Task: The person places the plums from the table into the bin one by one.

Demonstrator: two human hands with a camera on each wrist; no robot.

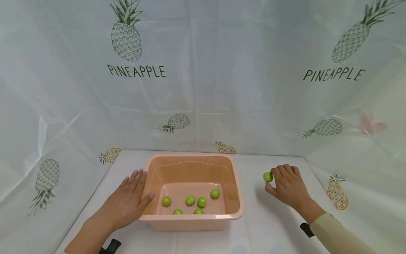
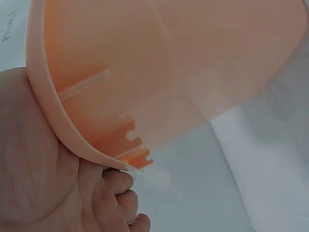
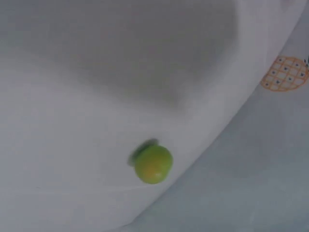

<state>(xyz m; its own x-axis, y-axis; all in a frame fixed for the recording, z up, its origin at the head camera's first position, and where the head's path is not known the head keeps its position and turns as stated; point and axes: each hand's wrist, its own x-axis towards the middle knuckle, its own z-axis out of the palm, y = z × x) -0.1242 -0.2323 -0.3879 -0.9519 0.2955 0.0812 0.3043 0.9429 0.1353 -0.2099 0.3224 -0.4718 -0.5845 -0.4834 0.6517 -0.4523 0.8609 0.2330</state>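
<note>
My left hand [image 1: 125, 201] lies along the left rim of a peach plastic basin [image 1: 190, 217], fingers straight and thumb over the edge. In the left wrist view the palm [image 2: 29, 140] rests against the basin's rim [image 2: 50, 101]. To the right, my right hand [image 1: 290, 185] is raised over the table, pinching a small round green fruit [image 1: 268, 177] between thumb and fingers. A green fruit [image 3: 153, 164] with a shadow beside it shows in the right wrist view; I cannot tell whether it is the pinched one. Several green fruits [image 1: 190, 200] lie on the basin floor.
The white tabletop [image 1: 253, 225] extends around the basin. Pale plastic sheeting [image 1: 247, 88] with printed pineapples stands behind and on both sides. Dark wrist straps [image 1: 307, 230] show at both forearms.
</note>
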